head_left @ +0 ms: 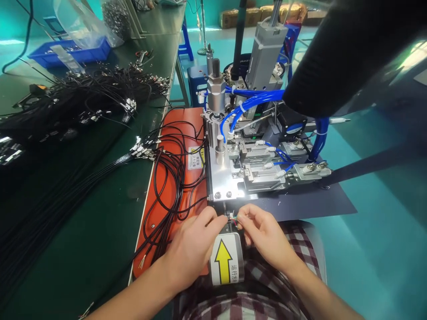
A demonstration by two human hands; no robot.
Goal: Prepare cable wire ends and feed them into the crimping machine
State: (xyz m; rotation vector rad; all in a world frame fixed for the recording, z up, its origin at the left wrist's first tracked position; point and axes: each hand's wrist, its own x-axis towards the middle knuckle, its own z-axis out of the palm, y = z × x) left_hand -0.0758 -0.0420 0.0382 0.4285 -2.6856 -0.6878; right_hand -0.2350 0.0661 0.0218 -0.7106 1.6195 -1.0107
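My left hand [191,246] pinches the end of a thin black cable [173,178] just in front of the small metal machine [233,164]. My right hand [263,233] pinches the cable's coloured wire tips [233,216] from the other side, fingertips nearly meeting those of my left hand. Both hands hover above a grey block bearing a yellow arrow label [224,260]. The cable loops back over the orange mat [173,146].
A pile of black cables with metal connectors [83,102] covers the green bench [100,222] at left. A blue bin [71,51] with plastic bags stands at the far left. Blue air hoses [253,95] run over the machine. A dark sleeve [340,49] hangs at upper right.
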